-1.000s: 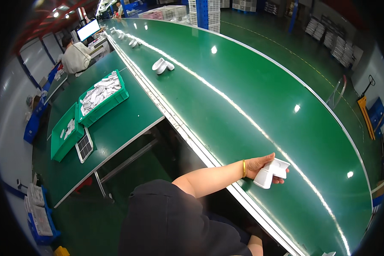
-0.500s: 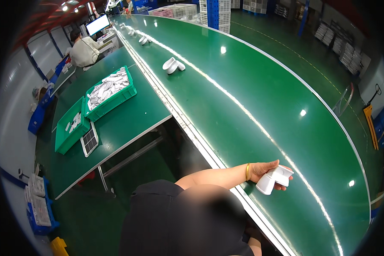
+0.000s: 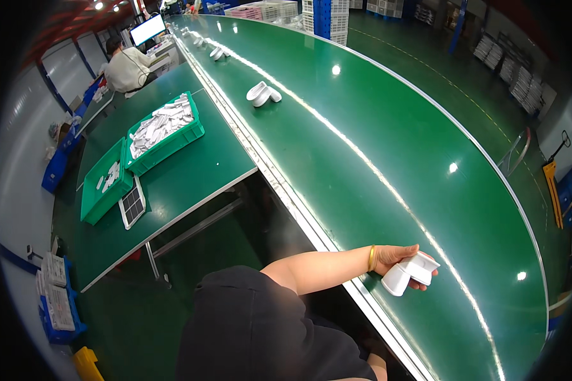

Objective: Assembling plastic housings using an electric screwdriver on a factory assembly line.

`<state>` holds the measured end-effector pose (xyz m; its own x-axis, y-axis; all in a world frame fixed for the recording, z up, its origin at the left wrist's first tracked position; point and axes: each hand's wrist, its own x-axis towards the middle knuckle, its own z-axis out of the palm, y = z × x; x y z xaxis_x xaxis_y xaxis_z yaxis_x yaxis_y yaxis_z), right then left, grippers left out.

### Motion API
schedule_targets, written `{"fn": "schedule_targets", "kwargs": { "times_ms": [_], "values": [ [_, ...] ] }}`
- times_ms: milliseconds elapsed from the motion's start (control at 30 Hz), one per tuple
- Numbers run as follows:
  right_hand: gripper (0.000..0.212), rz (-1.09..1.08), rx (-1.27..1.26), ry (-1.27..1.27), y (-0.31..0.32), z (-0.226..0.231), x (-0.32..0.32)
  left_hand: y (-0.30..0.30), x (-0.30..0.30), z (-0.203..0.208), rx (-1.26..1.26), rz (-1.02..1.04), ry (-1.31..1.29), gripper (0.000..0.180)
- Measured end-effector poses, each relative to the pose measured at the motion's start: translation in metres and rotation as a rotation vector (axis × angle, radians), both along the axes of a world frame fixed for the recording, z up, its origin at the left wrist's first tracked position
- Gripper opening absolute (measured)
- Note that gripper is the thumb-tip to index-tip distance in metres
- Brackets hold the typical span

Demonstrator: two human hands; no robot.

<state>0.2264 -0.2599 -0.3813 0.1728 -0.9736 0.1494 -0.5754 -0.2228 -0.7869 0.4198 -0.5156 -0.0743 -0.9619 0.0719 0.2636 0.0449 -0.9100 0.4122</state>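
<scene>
My left hand (image 3: 397,259) reaches in from the lower left, a yellow bangle at its wrist, over the near part of the green surface. Its fingers and thumb are wrapped round a white angled plastic fitting (image 3: 416,269), whose flared end (image 3: 396,282) points down and toward me. The fingers' undersides are partly hidden by the piece. My right hand does not show; only a patch of skin (image 3: 379,364) appears at the lower edge, and I cannot tell which part it is. Farther along the surface lies another white curved fitting (image 3: 264,94), with several more (image 3: 218,52) beyond it.
To the left, a green table (image 3: 190,168) bears a green crate (image 3: 171,141) full of white pieces, a second crate (image 3: 95,203) with a few, and a panelled tablet-like thing (image 3: 133,204). A pale rail (image 3: 279,190) edges the long surface. A person (image 3: 128,68) sits near a screen (image 3: 147,30).
My view has shifted slightly. My left hand keeps its hold on the fitting, which is turned a little. The other pieces look much the same.
</scene>
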Motion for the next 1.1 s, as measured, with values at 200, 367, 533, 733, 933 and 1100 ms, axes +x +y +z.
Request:
{"fn": "schedule_targets", "kwargs": {
  "times_ms": [200,367,533,733,933,1100],
  "values": [
    [0.060,0.024,-0.026,-0.076,0.011,-0.002,0.004,0.006,0.002,0.008,-0.021,0.060,0.005,0.077],
    [0.060,0.037,-0.052,-0.141,0.021,-0.005,0.009,0.005,0.001,0.006,-0.045,0.018,0.083,0.075],
    [0.060,0.057,-0.063,-0.204,0.042,-0.007,0.011,0.003,0.003,0.008,-0.014,-0.010,0.053,0.073],
    [0.059,0.091,-0.102,-0.272,0.046,-0.005,0.012,0.003,0.003,0.007,-0.021,-0.013,0.050,0.076],
    [0.059,0.121,-0.141,-0.334,0.053,-0.003,0.010,0.006,0.003,0.009,-0.056,0.028,0.049,0.080],
    [0.059,0.145,-0.170,-0.392,0.060,-0.004,0.012,0.006,0.004,0.009,-0.044,0.022,0.035,0.081]
  ]
}}
